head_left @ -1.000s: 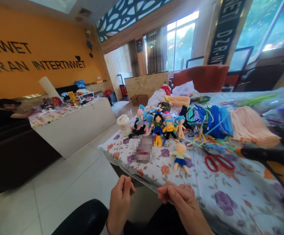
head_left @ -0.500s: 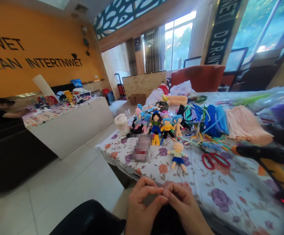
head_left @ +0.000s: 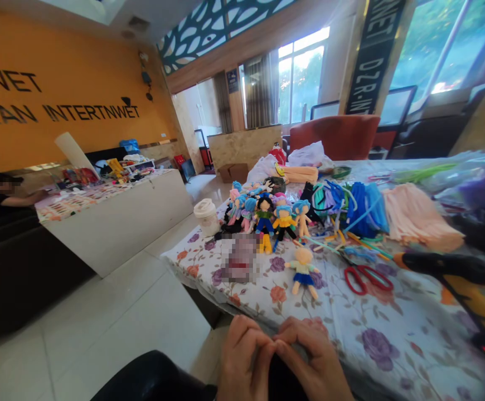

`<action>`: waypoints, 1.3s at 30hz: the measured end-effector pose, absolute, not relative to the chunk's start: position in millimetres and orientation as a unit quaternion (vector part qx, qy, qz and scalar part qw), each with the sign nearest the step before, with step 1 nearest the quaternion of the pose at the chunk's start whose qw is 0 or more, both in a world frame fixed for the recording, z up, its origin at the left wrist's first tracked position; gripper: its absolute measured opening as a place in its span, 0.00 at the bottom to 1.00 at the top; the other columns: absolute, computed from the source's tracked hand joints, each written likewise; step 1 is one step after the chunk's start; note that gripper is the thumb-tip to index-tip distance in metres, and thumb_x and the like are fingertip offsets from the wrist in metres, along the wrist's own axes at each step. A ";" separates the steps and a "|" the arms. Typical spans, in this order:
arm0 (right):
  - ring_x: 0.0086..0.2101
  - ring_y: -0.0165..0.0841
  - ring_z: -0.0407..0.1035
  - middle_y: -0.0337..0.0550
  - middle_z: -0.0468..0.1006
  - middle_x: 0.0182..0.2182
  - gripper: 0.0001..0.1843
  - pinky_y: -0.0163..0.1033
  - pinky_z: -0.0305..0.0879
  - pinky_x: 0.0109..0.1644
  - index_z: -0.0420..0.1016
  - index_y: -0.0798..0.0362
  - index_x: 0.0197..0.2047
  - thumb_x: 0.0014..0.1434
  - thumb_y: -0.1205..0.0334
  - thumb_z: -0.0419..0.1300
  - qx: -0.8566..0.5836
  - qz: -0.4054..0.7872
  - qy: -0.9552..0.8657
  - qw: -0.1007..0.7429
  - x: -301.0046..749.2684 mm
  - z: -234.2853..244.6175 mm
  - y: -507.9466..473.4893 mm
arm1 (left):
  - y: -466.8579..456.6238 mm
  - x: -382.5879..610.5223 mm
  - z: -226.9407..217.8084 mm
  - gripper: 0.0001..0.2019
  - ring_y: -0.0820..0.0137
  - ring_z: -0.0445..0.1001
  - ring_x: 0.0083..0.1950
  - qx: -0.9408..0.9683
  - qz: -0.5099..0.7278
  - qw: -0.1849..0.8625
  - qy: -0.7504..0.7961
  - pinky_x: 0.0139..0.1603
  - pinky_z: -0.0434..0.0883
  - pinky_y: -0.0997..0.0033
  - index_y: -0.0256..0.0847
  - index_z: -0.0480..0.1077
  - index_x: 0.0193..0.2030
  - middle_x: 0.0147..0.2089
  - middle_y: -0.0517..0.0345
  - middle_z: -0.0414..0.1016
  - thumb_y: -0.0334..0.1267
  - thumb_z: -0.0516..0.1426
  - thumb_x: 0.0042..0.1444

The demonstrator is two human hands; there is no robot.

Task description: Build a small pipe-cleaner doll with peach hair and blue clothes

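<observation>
My left hand point(head_left: 242, 362) and my right hand point(head_left: 313, 362) meet at the bottom of the view, just in front of the near edge of the flower-print tablecloth point(head_left: 393, 334). Both have curled fingers with the fingertips pressed together; whatever lies between them is too small to make out. Nearest on the cloth lies a small doll with a blue skirt point(head_left: 303, 270). Behind it stands a group of small yarn dolls point(head_left: 267, 211).
Red-handled scissors point(head_left: 368, 278) lie right of the doll, a black-and-yellow glue gun point(head_left: 455, 273) further right. Blue, green and peach pipe-cleaner bundles point(head_left: 363, 206) fill the back, beside a white lidded cup point(head_left: 206, 216). A person point(head_left: 0, 192) sits at another table point(head_left: 112, 211) far left.
My hands were apart a second ago; they have come together and sunk lower in the view, fingertips now touching. The view has shifted slightly.
</observation>
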State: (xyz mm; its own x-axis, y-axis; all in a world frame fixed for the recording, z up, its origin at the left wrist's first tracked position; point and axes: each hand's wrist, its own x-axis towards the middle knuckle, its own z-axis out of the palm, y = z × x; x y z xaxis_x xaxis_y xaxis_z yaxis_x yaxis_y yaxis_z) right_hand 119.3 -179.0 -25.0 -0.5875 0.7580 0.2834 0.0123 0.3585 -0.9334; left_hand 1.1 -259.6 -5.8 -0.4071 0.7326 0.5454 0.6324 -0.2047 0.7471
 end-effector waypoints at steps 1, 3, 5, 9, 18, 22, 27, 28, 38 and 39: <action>0.31 0.36 0.69 0.37 0.76 0.26 0.19 0.45 0.52 0.52 0.73 0.50 0.25 0.60 0.47 0.57 -0.264 0.516 -0.736 0.350 119.0 -25.1 -178.4 | -260.2 -1.3 -7.4 0.10 0.63 0.70 0.30 0.534 0.555 0.047 0.636 0.32 0.68 0.63 0.48 0.69 0.26 0.28 0.57 0.68 0.36 0.54 0.58; 0.32 0.36 0.68 0.38 0.76 0.26 0.22 0.48 0.49 0.56 0.73 0.51 0.25 0.59 0.43 0.57 -0.284 0.538 -0.729 0.313 118.5 -25.8 -176.5 | -262.3 -11.5 -10.1 0.09 0.62 0.70 0.32 0.515 0.540 0.051 0.663 0.33 0.68 0.62 0.48 0.66 0.27 0.30 0.57 0.69 0.38 0.53 0.59; 0.31 0.36 0.68 0.38 0.74 0.24 0.25 0.50 0.49 0.58 0.73 0.52 0.24 0.59 0.39 0.56 -0.310 0.553 -0.719 0.287 118.1 -26.9 -173.9 | -266.1 -30.9 -12.7 0.09 0.63 0.69 0.32 0.496 0.493 0.039 0.714 0.34 0.68 0.64 0.48 0.64 0.29 0.30 0.58 0.70 0.40 0.51 0.61; 0.29 0.34 0.67 0.41 0.74 0.24 0.25 0.41 0.64 0.43 0.78 0.52 0.30 0.61 0.40 0.53 -0.294 0.614 -0.670 0.296 119.0 -28.0 -169.1 | -278.6 -88.8 -19.3 0.16 0.65 0.64 0.26 0.438 0.379 -0.075 0.812 0.30 0.61 0.66 0.46 0.58 0.22 0.21 0.61 0.63 0.41 0.49 0.61; 0.27 0.30 0.68 0.40 0.75 0.27 0.20 0.36 0.65 0.33 0.77 0.53 0.38 0.63 0.46 0.55 -0.276 0.652 -0.635 0.310 150.5 -16.5 -163.7 | -296.3 -92.5 -78.8 0.20 0.49 0.70 0.54 0.488 0.354 0.060 0.796 0.55 0.64 0.51 0.42 0.73 0.49 0.52 0.42 0.74 0.29 0.55 0.48; 0.27 0.31 0.68 0.41 0.74 0.26 0.19 0.36 0.65 0.32 0.78 0.54 0.37 0.62 0.46 0.56 -0.286 0.641 -0.636 0.321 162.4 -14.8 -161.4 | -293.3 -43.4 -130.2 0.06 0.57 0.79 0.38 0.544 0.326 0.225 0.739 0.41 0.74 0.59 0.46 0.78 0.29 0.35 0.52 0.80 0.30 0.61 0.47; 0.27 0.29 0.67 0.39 0.74 0.26 0.18 0.34 0.64 0.33 0.77 0.53 0.35 0.63 0.48 0.56 -0.283 0.631 -0.645 0.325 168.7 -13.8 -159.8 | -287.9 -16.8 -167.0 0.07 0.64 0.76 0.43 0.546 0.284 0.325 0.718 0.45 0.74 0.58 0.41 0.75 0.41 0.45 0.52 0.77 0.38 0.59 0.57; 0.27 0.29 0.67 0.40 0.74 0.26 0.17 0.34 0.64 0.33 0.77 0.54 0.36 0.63 0.48 0.56 -0.284 0.630 -0.644 0.328 169.8 -13.5 -159.4 | -286.6 -18.7 -169.5 0.10 0.65 0.75 0.45 0.538 0.280 0.333 0.722 0.46 0.74 0.57 0.41 0.73 0.46 0.49 0.51 0.75 0.40 0.57 0.60; 0.28 0.31 0.66 0.42 0.75 0.28 0.19 0.36 0.63 0.33 0.77 0.54 0.36 0.64 0.47 0.54 -0.287 0.613 -0.646 0.352 178.0 -6.5 -153.8 | -283.2 -106.0 -135.7 0.18 0.58 0.73 0.51 0.385 0.390 0.170 0.819 0.47 0.73 0.54 0.40 0.68 0.55 0.55 0.51 0.71 0.42 0.58 0.60; 0.28 0.31 0.66 0.42 0.75 0.27 0.19 0.36 0.63 0.33 0.77 0.53 0.36 0.64 0.48 0.54 -0.286 0.611 -0.649 0.352 178.2 -6.3 -153.8 | -283.3 -99.2 -133.5 0.17 0.59 0.73 0.51 0.394 0.410 0.159 0.807 0.47 0.73 0.54 0.40 0.68 0.55 0.55 0.51 0.71 0.42 0.57 0.60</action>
